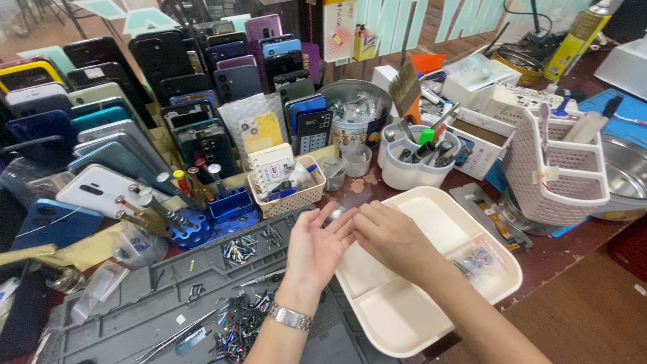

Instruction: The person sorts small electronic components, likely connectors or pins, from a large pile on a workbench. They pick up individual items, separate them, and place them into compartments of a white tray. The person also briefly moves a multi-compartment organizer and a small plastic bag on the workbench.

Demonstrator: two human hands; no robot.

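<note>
Cluttered workbench (573, 256), hands (350, 239) over tray (397, 317)

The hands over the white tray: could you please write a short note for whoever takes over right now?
Left hand: palm up, open, over the grey mat beside the white tray.
Right hand: fingertips at the left palm; anything pinched between them is too small to see.
Tray: one small clear bag in its right compartment, the other compartments bare.
Loose screwdriver bits lie on the mat.
</note>
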